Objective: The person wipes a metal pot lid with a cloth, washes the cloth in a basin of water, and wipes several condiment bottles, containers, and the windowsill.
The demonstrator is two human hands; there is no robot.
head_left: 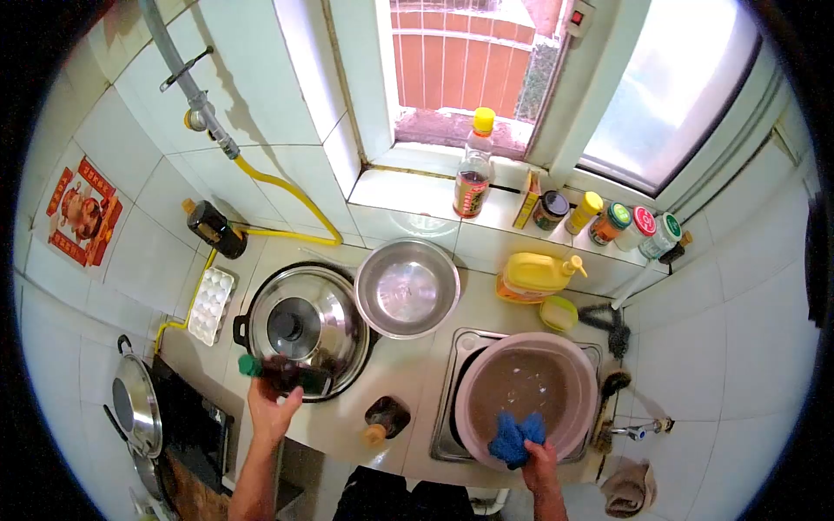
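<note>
A dark bottle with a green cap (250, 366) is held in my left hand (273, 410), tilted nearly flat over the front edge of a large lidded pan (326, 300). My right hand (540, 464) grips a wet-looking blue cloth (516, 437) over the near side of a pink basin (466, 408). Murky water (526, 382) fills the basin, which sits in the metal sink (445, 443). Between my hands, a dark bottle with a tan cap (387, 420) is on the counter. The fingertips of my left hand are partly hidden by the bottle.
Behind the pan are a steel bowl (407, 288) and a yellow jug (532, 276). An egg tray (211, 306) and black bottle (215, 229) stand left. A faucet (641, 430) juts out at right. Jars (610, 224) and a clear bottle (473, 174) line the sill.
</note>
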